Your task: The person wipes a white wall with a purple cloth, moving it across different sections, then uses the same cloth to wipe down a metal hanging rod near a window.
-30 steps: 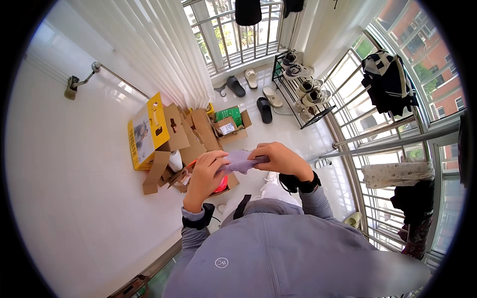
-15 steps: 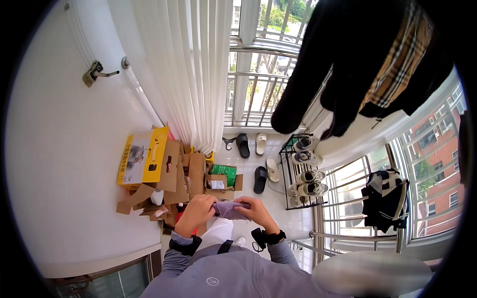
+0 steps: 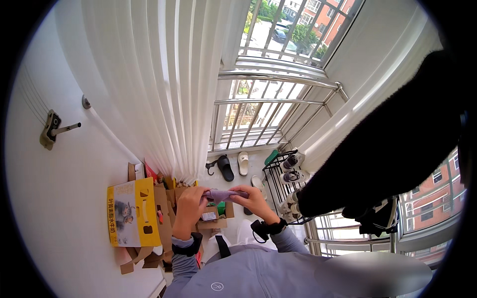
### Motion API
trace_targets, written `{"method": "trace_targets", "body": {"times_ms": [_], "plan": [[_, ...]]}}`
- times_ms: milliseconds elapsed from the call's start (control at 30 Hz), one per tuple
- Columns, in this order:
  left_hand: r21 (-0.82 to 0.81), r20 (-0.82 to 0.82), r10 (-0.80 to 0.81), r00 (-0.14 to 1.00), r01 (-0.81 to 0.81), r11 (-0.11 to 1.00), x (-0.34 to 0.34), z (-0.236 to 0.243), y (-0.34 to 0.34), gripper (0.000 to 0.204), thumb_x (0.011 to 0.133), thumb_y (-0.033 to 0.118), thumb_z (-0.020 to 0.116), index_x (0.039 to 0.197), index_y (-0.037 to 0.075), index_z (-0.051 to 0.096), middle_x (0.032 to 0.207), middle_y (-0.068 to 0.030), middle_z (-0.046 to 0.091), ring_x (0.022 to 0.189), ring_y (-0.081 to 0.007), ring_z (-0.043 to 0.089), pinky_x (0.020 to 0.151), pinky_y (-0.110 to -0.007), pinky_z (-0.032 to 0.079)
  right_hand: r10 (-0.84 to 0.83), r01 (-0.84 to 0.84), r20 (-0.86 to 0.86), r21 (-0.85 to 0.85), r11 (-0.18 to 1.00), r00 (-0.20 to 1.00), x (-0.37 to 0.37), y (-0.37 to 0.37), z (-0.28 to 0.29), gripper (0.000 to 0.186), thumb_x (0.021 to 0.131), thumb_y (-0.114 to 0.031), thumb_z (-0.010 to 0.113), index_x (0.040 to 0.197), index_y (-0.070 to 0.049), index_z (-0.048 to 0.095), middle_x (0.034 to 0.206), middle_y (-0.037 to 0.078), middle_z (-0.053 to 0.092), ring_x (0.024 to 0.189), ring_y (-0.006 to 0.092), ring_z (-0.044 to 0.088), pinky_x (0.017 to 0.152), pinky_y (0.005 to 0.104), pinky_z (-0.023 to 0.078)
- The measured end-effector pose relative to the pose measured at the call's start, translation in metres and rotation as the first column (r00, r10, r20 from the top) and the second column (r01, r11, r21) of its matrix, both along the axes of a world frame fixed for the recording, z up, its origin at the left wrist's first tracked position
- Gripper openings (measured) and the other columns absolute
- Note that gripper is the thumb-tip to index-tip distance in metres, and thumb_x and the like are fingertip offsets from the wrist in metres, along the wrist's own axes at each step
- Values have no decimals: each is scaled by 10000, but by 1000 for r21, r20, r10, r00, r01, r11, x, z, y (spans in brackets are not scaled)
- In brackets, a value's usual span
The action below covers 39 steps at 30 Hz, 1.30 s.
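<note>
A small piece of light purple cloth is stretched between my two hands in front of my body. My left hand grips its left end with bent fingers. Its right end is pinched by my right hand, thumb and fingers closed together. The cloth looks folded or bunched lengthwise, and I cannot make out what kind of item it is. Below it, partly hidden by the hands, is an open cardboard box with a green item inside.
On the left a yellow printed carton tops a pile of cardboard by a white curtain. Slippers lie on the floor ahead, beside a shoe rack. A dark fuzzy garment hangs close on the right. Metal railings line the windows.
The view has shifted, and the dark garment now hangs lower in it, covering part of the shoe rack. Both hands still hold the cloth, which is now raised and drawn straighter.
</note>
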<state>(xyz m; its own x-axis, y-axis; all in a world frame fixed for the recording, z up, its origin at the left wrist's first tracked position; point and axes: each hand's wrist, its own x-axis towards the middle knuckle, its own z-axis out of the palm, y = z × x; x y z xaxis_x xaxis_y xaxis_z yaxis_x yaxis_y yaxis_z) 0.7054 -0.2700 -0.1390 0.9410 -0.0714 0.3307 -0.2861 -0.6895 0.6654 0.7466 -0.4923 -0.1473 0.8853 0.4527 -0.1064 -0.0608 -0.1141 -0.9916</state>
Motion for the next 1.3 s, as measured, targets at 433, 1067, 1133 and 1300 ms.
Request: {"method": "trace_targets", "body": {"times_ms": [433, 1067, 1133, 1300], "plan": [[-235, -139, -125, 982, 90, 968, 91, -13, -42, 263, 771, 73, 581, 1031, 39, 584, 928, -144, 615, 852, -340, 590, 758, -417, 469, -37, 41, 43, -110, 993, 998, 123, -36, 26, 187, 814, -10, 642, 997, 22, 662, 924, 72, 674, 842, 117, 631, 757, 242, 503], [-223, 356, -94, 930, 182, 958, 448, 83, -169, 214, 735, -72, 549, 904, 47, 602, 850, -117, 624, 814, -311, 607, 711, -377, 483, -247, 817, 956, 15, 577, 157, 410, -120, 84, 264, 789, -41, 656, 1049, -82, 654, 1047, 91, 578, 1004, 252, 549, 856, 365, 431], [-140, 263, -30, 964, 69, 988, 483, 78, -158, 147, 754, -8, 530, 849, 49, 627, 831, -113, 630, 820, -309, 600, 721, -390, 476, -158, 838, 977, -35, 545, 143, 432, -103, 90, 300, 803, -91, 642, 1103, -105, 629, 1114, 90, 552, 1084, 269, 500, 926, 387, 374], [159, 347, 123, 930, -188, 969, 526, 49, -152, 216, 802, 96, 583, 1010, 55, 627, 953, -121, 640, 964, -307, 577, 883, -420, 443, 51, 729, 986, -151, 668, 157, 483, -72, 30, 192, 875, -200, 516, 970, -95, 645, 922, 65, 628, 953, 235, 577, 920, 378, 385]]}}
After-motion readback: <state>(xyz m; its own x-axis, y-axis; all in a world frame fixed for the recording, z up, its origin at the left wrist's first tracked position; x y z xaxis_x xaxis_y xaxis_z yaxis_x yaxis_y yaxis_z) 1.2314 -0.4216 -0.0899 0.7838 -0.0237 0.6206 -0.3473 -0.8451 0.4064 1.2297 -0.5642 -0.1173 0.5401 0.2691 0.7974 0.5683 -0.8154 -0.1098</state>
